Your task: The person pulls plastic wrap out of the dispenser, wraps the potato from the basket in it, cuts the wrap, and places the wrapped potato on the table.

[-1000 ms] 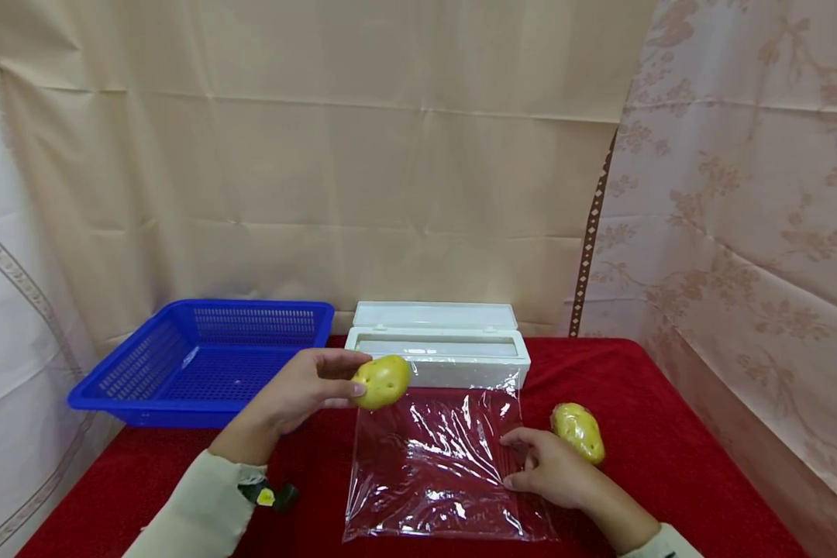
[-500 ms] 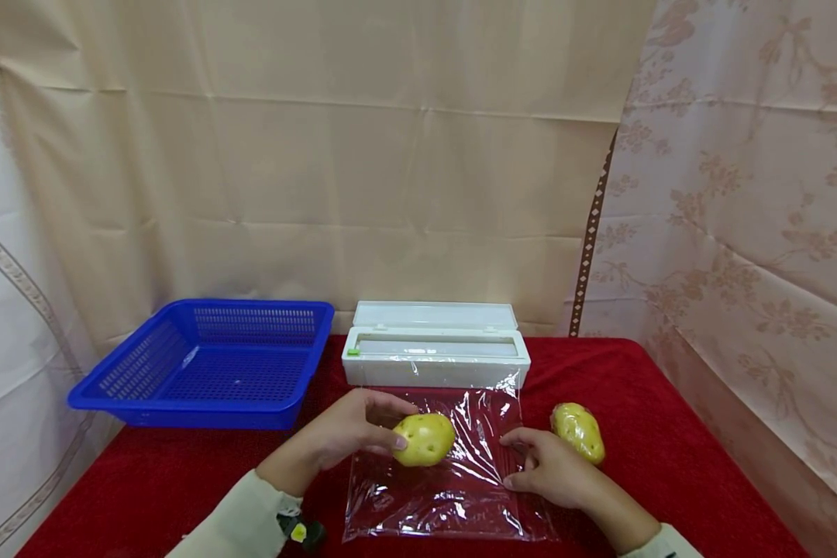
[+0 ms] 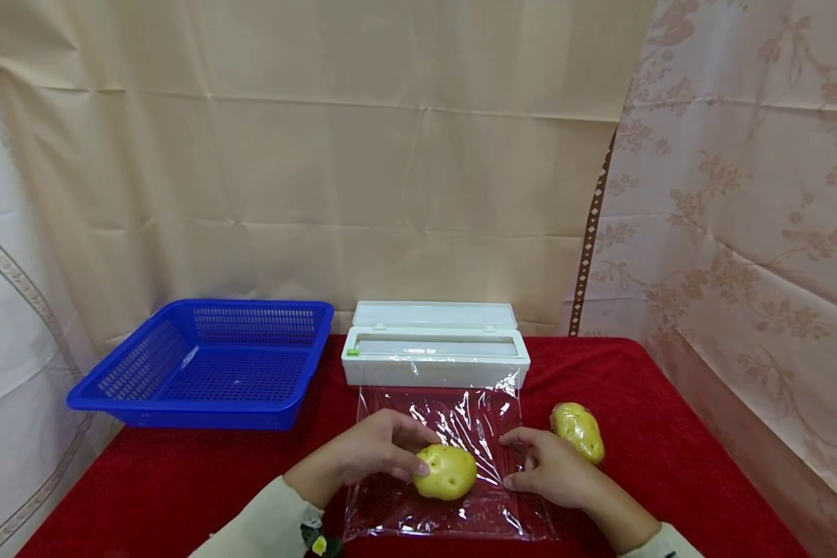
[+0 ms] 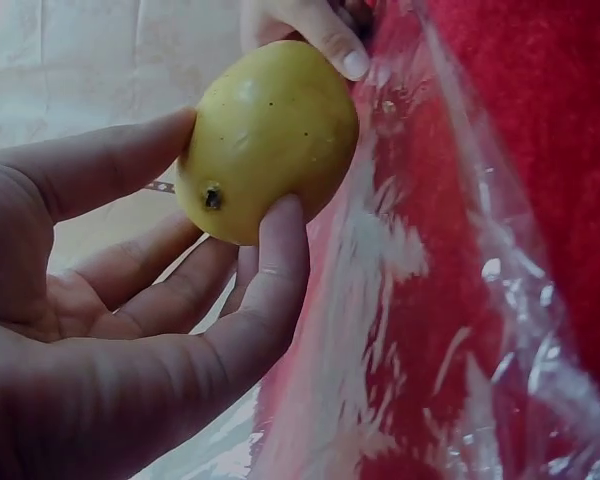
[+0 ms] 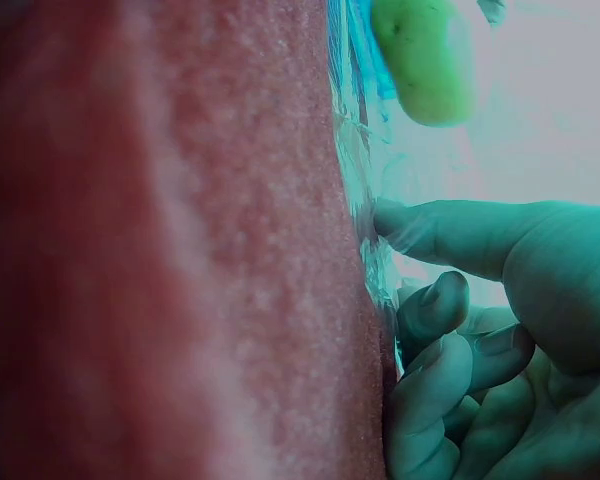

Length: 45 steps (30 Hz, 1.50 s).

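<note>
In the head view my left hand (image 3: 380, 449) pinches a yellow potato (image 3: 446, 471) between thumb and fingers, above a sheet of clear cling film (image 3: 397, 515) spread on the red cloth. The left wrist view shows the bare potato (image 4: 270, 140) off the film, with a dark spot on its skin. At the film's right edge rests my right hand (image 3: 551, 469), its thumb and index finger apart and touching the film. In the right wrist view its other fingers (image 5: 430, 390) are loosely bent. A second potato (image 3: 577, 432), wrapped in film, lies just beyond the right hand.
A white cling film dispenser (image 3: 435, 374) with its lid raised stands at the back, the film running out of it. To the left sits a blue plastic basket (image 3: 202, 407). A red cloth (image 3: 642, 403) covers the table, and curtains (image 3: 418, 170) hang behind.
My left hand has carried the potato from in front of the dispenser toward me and to the right, lower over the film. The right hand stays in place.
</note>
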Tool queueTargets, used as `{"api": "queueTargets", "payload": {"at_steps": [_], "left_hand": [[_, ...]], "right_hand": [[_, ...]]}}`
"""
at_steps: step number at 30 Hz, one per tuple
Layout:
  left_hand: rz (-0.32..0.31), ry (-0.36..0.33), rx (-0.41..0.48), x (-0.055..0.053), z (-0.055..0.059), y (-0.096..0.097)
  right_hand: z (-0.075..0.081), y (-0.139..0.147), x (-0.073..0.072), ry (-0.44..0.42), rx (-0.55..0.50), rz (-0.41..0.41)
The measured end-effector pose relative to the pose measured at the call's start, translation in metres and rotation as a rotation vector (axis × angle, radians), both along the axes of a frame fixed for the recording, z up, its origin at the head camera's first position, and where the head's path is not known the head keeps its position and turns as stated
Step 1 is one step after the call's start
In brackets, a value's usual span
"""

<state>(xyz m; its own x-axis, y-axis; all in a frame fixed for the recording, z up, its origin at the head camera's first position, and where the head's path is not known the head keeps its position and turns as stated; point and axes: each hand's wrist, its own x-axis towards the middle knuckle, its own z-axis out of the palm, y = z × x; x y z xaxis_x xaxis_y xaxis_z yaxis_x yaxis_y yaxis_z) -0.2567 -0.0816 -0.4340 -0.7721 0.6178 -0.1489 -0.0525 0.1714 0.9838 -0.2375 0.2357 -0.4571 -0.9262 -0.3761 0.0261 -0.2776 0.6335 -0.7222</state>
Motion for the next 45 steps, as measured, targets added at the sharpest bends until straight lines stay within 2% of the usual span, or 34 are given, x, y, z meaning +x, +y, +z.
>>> {"api": "queueTargets", "payload": {"at_steps": [4,11,20,27,37,43,45], "left_hand": [[-0.022,0.009,-0.012,0.001,-0.003,0.001],[-0.024,-0.003,-0.012,0.0,-0.005,-0.001],[-0.025,0.004,-0.013,-0.009,-0.004,-0.002],[-0.017,0.004,-0.033,-0.013,-0.009,-0.003],[-0.013,0.224,-0.159,-0.014,-0.012,-0.002],[-0.02,0.319,-0.177,-0.007,-0.007,-0.011],[-0.012,0.373,-0.21,-0.003,-0.007,-0.018]], "right_hand": [[0.0,0.0,0.0,0.009,0.005,-0.001],[0.001,-0.001,0.0,0.012,0.009,-0.003],[0.001,-0.001,-0.001,0.011,0.007,-0.007],[0.0,-0.002,0.0,0.013,0.01,-0.006],[-0.001,0.0,0.0,0.012,-0.005,-0.003],[-0.002,0.001,0.001,0.013,-0.011,0.0],[-0.002,0.003,0.002,0.003,-0.021,0.007]]}}
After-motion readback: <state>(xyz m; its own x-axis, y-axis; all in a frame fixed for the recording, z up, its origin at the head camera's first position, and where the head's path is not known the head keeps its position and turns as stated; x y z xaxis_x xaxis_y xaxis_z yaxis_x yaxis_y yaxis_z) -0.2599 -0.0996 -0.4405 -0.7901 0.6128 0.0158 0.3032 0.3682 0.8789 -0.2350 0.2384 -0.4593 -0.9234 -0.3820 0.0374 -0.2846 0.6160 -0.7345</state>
